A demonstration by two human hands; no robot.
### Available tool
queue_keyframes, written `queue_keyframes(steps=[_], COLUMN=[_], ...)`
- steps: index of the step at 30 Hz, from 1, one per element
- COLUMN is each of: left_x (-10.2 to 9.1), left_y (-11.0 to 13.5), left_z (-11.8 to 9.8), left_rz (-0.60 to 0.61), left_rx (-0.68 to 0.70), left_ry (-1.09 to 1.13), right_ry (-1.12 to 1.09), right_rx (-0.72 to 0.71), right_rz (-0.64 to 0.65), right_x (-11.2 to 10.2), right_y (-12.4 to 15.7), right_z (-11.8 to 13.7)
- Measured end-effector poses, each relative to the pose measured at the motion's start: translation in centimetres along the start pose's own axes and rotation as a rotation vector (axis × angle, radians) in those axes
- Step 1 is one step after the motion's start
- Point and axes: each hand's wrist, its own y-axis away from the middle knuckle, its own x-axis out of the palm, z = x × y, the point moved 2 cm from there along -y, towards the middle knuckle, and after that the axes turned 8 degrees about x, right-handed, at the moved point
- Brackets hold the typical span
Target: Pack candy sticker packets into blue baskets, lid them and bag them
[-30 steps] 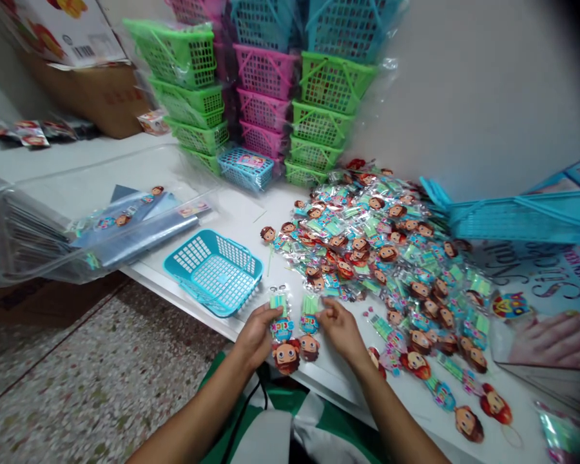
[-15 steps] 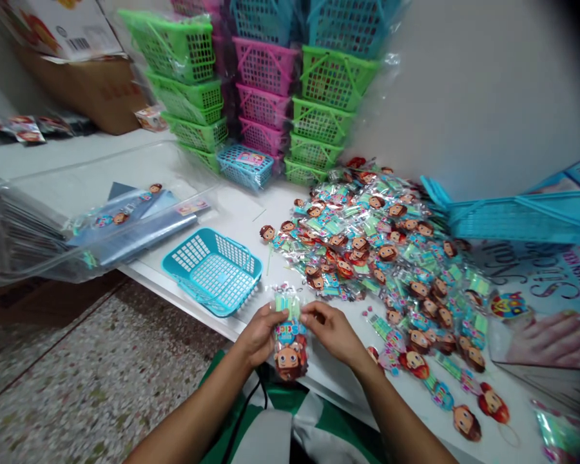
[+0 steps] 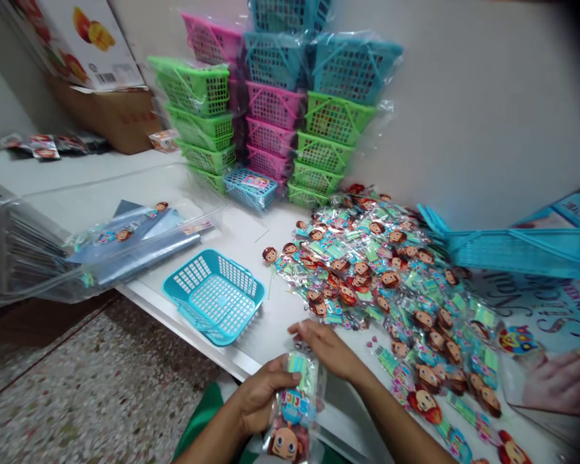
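Observation:
My left hand is closed around a small stack of clear candy packets with a cartoon head at the bottom, held at the table's near edge. My right hand rests on the top of the same packets, fingers curled over them. Just beyond lies a big pile of the same packets spread across the white table. An empty turquoise basket sits left of my hands near the table's edge.
Stacks of green, pink and blue baskets in plastic wrap stand against the back wall. A clear plastic bag with packets lies at the left. Turquoise baskets and printed boxes sit at the right. Cardboard boxes stand far left.
The two packets that lay side by side have been brought together into one stack. Both hands pulled it toward me, off the table's edge, and the view tilted down.

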Motion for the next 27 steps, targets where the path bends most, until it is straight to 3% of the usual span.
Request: queue_keyframes(steps=[3, 5, 9, 14, 18, 22, 24, 27], left_x=[-0.1, -0.1, -0.1, -0.4, -0.6, -0.3, 0.2, 1.2], left_y=[0.0, -0.2, -0.8, -1.5, -1.9, -2.5, -2.8, -3.0], left_z=[-0.4, -0.9, -1.9, -2.2, -2.5, -3.0, -3.3, -3.9], left_rz=[-0.057, -0.111, -0.19, -0.27, -0.319, -0.311, -0.284, -0.15], left_rx=[0.046, 0.08, 0.09, 0.088, 0.122, 0.125, 0.128, 0.135], left_ry=[0.024, 0.021, -0.01, 0.036, 0.045, 0.03, 0.063, 0.185], right_ry=[0.457, 0.574, 0.657, 0.653, 0.544, 0.405, 0.368, 0.45], right_rx=[0.013, 0.034, -0.03, -0.135, -0.117, -0.147, -0.339, -0.658], right_rz=[-0.348, -0.456, -0.462, -0.433, -0.553, -0.638, -0.557, -0.3], right_x=[-2.7, -4.2, -4.2, -2.8, -4.5, -5.4, -4.2, -1.4], right_y=[-4.5, -7.5, -11.1, -11.8, -10.0, -4.7, -1.3, 3.1], right_z=[-0.2, -0.3, 0.1, 0.3, -0.4, -0.5, 0.0, 0.6])
